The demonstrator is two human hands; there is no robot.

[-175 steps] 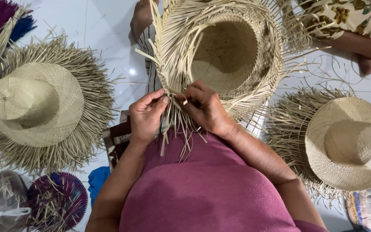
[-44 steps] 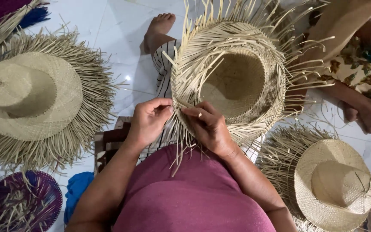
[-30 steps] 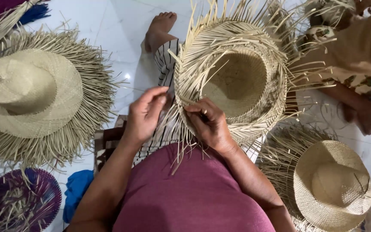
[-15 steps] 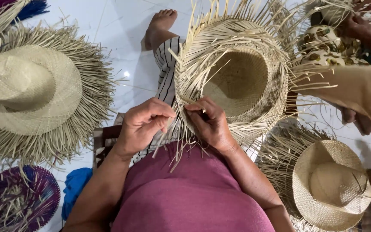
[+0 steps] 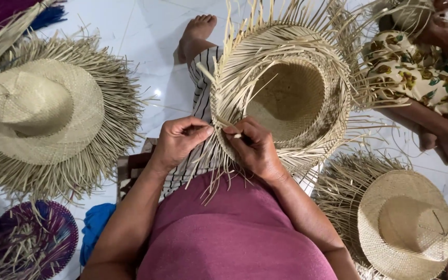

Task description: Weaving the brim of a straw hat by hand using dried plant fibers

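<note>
- Keep each strip flat and pulled tight along the rim of the hat (image 5: 286,98), which rests on the lap at 12 o'clock from the hands.
- The left hand (image 5: 180,142) is closed, pinching strips (image 5: 208,166).
- The right hand (image 5: 252,148), at 3 o'clock from it, grips the brim with curled fingers.

to my left lies a finished straw hat (image 5: 40,111), another straw hat (image 5: 408,225) to my right, a purple woven piece (image 5: 32,243) and blue cloth (image 5: 95,228) on the white floor (image 5: 151,36).
</note>
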